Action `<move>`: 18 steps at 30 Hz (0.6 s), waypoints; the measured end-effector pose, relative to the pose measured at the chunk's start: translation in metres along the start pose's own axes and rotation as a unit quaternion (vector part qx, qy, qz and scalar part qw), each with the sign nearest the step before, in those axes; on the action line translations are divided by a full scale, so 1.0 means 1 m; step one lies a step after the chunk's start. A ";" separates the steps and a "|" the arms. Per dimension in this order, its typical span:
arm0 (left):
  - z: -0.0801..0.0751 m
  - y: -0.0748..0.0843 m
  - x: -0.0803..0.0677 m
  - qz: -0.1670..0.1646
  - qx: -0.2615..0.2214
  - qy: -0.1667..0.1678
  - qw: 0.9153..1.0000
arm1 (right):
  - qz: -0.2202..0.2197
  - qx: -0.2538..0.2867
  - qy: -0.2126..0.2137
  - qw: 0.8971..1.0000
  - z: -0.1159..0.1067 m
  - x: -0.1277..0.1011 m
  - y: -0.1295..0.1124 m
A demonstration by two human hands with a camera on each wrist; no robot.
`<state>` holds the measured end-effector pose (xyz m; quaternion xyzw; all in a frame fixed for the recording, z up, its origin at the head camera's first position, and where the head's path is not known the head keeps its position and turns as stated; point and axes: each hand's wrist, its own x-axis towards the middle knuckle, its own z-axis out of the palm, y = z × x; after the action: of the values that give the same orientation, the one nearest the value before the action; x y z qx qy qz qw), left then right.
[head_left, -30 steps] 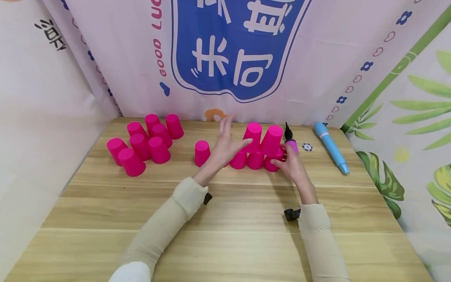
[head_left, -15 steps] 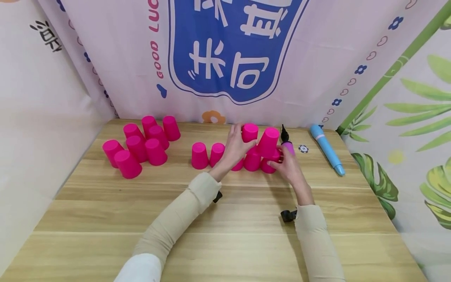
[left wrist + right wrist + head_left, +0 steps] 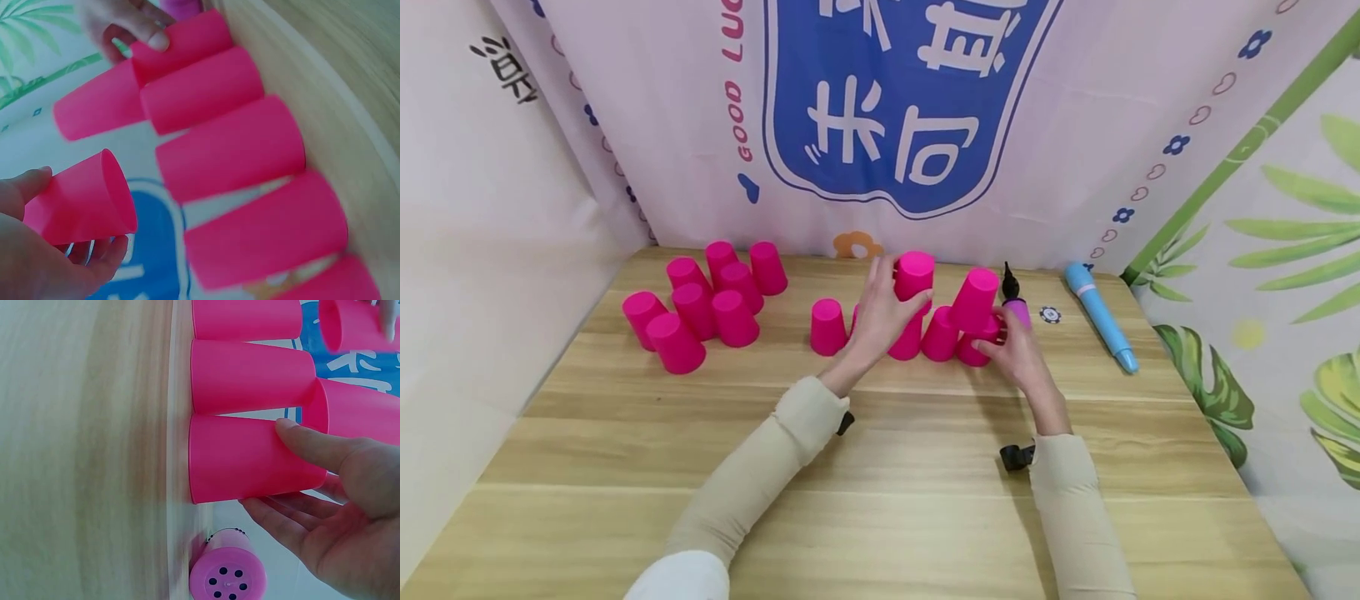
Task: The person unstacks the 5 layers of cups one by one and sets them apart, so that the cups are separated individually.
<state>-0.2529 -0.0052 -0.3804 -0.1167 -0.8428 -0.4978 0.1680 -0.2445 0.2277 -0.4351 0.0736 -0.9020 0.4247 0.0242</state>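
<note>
Near the table's (image 3: 880, 467) far edge, the left hand (image 3: 880, 312) grips a light, stiff pink cup (image 3: 914, 275) by its wall while the right hand (image 3: 1017, 350) clasps the end cup (image 3: 979, 348) of the row.

Right hand (image 3: 340, 506) fingers (image 3: 312, 442) around upturned pink cup (image 3: 250, 459); pink pump (image 3: 228, 572) beside.
</note>
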 end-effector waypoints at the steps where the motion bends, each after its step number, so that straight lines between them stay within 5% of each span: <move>1: -0.007 0.001 -0.002 0.002 -0.001 0.006 1.000 | 0.000 0.000 0.000 1.000 -0.001 0.000 0.000; 11: -0.090 -0.018 -0.028 0.029 0.009 0.110 0.993 | 0.000 -0.003 0.000 1.000 -0.001 0.001 0.000; 18: -0.148 -0.058 -0.056 -0.027 0.065 0.156 0.985 | 0.006 -0.003 -0.006 1.000 -0.001 0.001 -0.001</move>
<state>-0.1976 -0.1645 -0.3830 -0.0036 -0.8394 -0.4587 0.2913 -0.2453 0.2279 -0.4334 0.0705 -0.9037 0.4220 0.0158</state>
